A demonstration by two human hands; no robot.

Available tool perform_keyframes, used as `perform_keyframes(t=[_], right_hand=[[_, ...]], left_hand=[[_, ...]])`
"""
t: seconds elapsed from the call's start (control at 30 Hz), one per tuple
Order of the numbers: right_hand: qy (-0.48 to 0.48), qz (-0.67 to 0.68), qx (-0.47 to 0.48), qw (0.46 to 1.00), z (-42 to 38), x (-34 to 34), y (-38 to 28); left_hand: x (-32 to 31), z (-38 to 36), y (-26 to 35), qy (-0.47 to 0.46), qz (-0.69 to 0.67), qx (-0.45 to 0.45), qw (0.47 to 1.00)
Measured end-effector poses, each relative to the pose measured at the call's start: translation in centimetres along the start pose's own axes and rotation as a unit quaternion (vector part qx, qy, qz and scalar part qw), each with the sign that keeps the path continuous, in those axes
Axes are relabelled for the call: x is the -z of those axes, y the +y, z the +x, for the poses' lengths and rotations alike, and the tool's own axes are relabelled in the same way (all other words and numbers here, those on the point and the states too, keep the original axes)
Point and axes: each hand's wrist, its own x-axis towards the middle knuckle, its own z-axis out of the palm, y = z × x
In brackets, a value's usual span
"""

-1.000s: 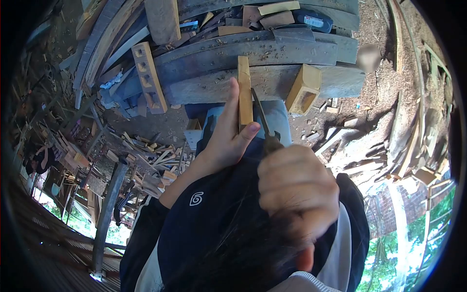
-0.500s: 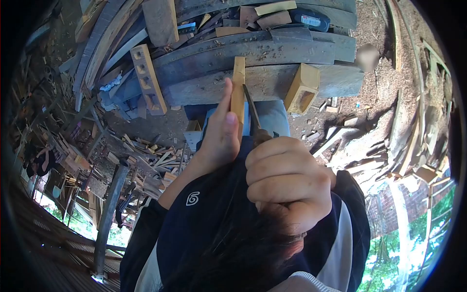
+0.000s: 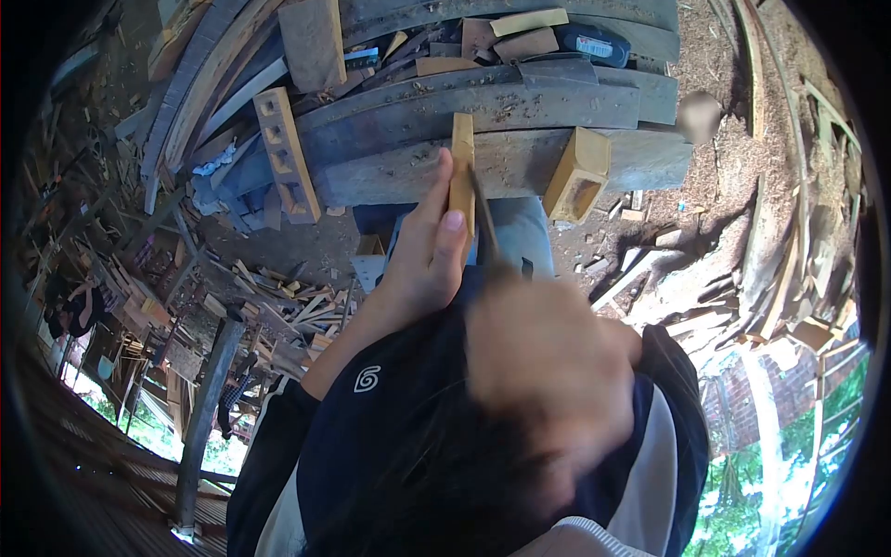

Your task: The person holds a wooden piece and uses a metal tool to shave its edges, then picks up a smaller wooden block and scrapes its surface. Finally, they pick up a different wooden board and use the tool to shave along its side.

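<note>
A narrow wooden strip point(image 3: 461, 167) is held upright against the edge of the plank table point(image 3: 520, 158) by the left hand point(image 3: 422, 251), thumb and fingers closed around it. A thin blade point(image 3: 483, 218) is gripped in the blurred right hand point(image 3: 548, 362), fist closed, laid along the strip's side. A hollow wooden block point(image 3: 577, 174) lies just beside.

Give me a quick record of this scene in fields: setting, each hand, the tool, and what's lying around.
setting: outdoor wood yard, weathered planks serving as a bench
left hand: grips a narrow wood strip that rests on the bench
right hand: blurred, closed round the handle of a thin metal blade set against the strip
nearby on bench: hollow wood block, mortised wood piece
ground: offcuts and sawdust
</note>
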Motion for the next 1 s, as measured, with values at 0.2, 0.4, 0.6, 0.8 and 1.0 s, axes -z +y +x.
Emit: perform_keyframes(t=[0.2, 0.4, 0.6, 0.8, 1.0], right_hand=[[0.031, -0.021, 0.059, 0.998, 0.9, -0.6, -0.2], [-0.018, -0.07, 0.088, 0.993, 0.0, -0.4, 2.5], [0.088, -0.054, 0.067, 0.992, 0.0, -0.6, 1.1], [0.073, -0.059, 0.082, 0.992, 1.0, -1.1, 0.0], [0.031, -0.018, 0.092, 0.995, 0.8, -0.4, 0.7]], left_hand=[[0.2, 0.6, -1.3, 0.005, -0.027, -0.021, 0.999], [-0.1, 0.6, -1.6, -0.003, -0.073, 0.018, 0.997], [-1.4, 0.3, -3.7, 0.023, -0.116, -0.024, 0.993], [0.9, -0.9, -3.8, -0.012, 0.007, -0.013, 1.0], [0.3, 0.0, -1.3, 0.008, -0.046, 0.02, 0.999]])
